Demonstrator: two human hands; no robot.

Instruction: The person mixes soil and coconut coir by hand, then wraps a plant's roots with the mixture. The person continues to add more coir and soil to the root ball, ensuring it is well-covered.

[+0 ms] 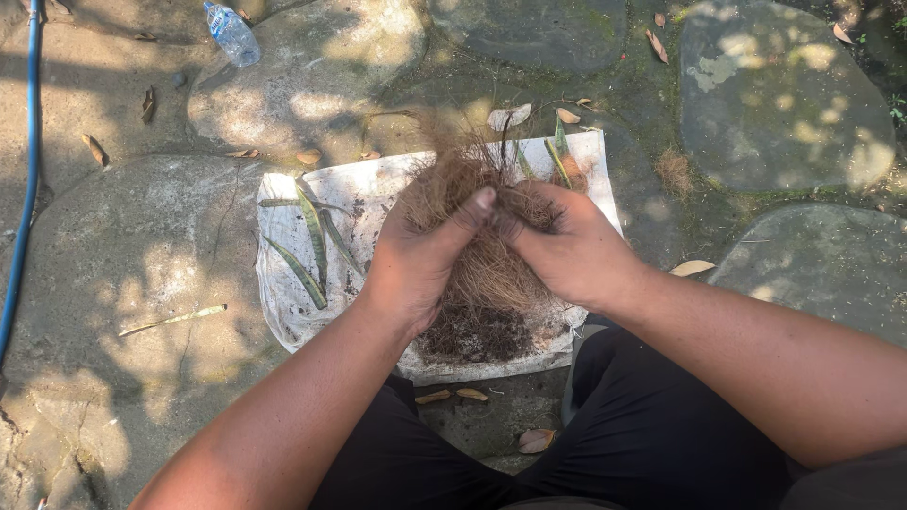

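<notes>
A clump of brown root fibre [477, 260] is being gripped by both hands right above a white sack [283, 283] that's been spread flat on the stone paving [142, 255]. The left hand [420, 255] is wrapped round the left side of the clump, fingers clamped on it, thumb pointed up across the top. The right hand [572, 250] is closed on the right side, fingers curled tight into the fibres, so the two hands are pretty much touching at the thumbs.

A pile of dark soil [477, 332] can be seen on the sack just below the clump. A few long green striped leaves [307, 250] are laid on the left part of the sack, well apart from the hands, and some more leaf bits [559, 156] are poking out at the top right corner.

A plastic water bottle [231, 34] is lying on the stones up top, and a blue hose [28, 170] is run down the left edge. Dry leaves are scattered about.
</notes>
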